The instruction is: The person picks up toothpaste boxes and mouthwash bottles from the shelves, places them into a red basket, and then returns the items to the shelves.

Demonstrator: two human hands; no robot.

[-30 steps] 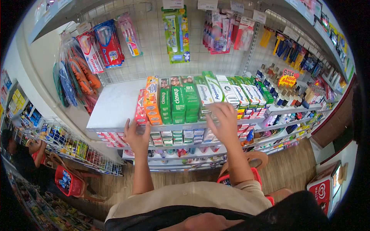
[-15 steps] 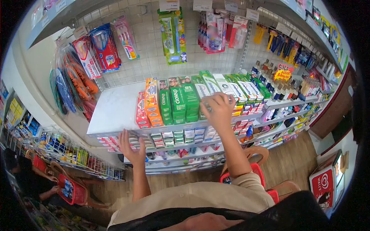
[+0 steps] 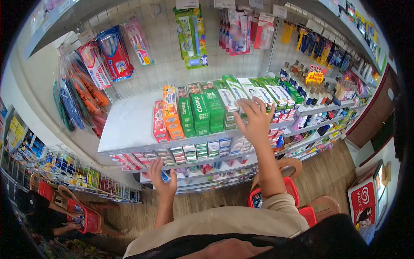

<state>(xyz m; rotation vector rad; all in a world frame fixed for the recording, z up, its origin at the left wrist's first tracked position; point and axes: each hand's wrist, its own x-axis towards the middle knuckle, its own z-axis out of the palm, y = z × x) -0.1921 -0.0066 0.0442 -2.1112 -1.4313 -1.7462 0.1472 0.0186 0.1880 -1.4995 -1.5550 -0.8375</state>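
Note:
My right hand [image 3: 255,122] reaches over the white-and-green toothpaste boxes [image 3: 241,93], fingers spread and fingertips at their front ends. Left of it in the same row stand green Closeup toothpaste boxes [image 3: 199,110], an orange toothpaste box [image 3: 171,113] and a red-pink one [image 3: 160,123]. Lower down, my left hand [image 3: 162,179] is raised with its thumb apart, holding nothing. It overlaps the front of the lower shelf, just below the small boxes [image 3: 166,155] there.
The white shelf top [image 3: 127,121] extends to the left of the row. Toothbrush packs [image 3: 190,41] hang on the back grid. Bottles [image 3: 310,97] stand at the right. Red baskets [image 3: 290,192] on chairs are beside me, and another person [image 3: 41,211] handles a basket at the left.
My left hand has dropped away from the upper shelf edge, moving down and slightly right. My right hand has shifted a little right along the boxes, fingers spread wider. The view has shifted slightly.

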